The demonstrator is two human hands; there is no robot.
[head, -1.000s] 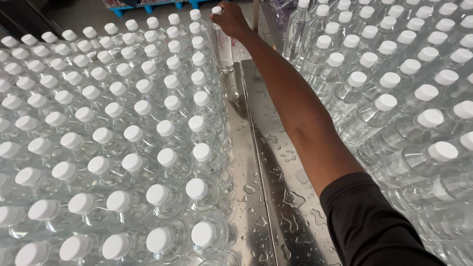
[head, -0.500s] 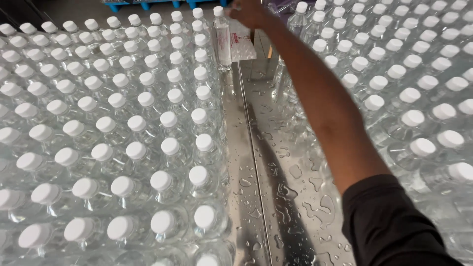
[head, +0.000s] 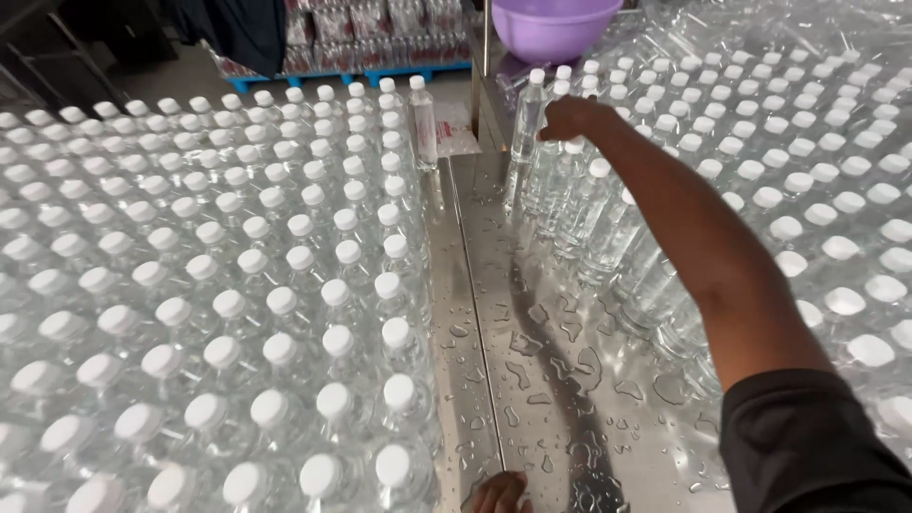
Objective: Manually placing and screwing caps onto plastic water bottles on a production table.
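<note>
My right hand (head: 570, 119) reaches far forward over the wet steel table (head: 532, 380). Its fingers curl over the caps of the nearest clear water bottles (head: 570, 190) in the right-hand group. I cannot tell whether it grips one. A tall bottle (head: 525, 119) stands just left of the hand. Across the steel strip, another bottle (head: 423, 123) stands alone at the far end of the left-hand group (head: 237, 313). Only the fingertips of my left hand (head: 499, 494) show at the bottom edge, resting on the steel with nothing in them.
Several rows of white-capped bottles fill both sides of the steel strip. A purple bowl (head: 556, 28) sits at the back, behind the right group. Shrink-wrapped packs on a blue pallet (head: 380, 71) stand on the floor beyond. Water drops cover the steel.
My right hand has left the bottle at the far end of the left group and swung right to the right-hand bottles. The view has tilted up, and my left fingertips have come into sight.
</note>
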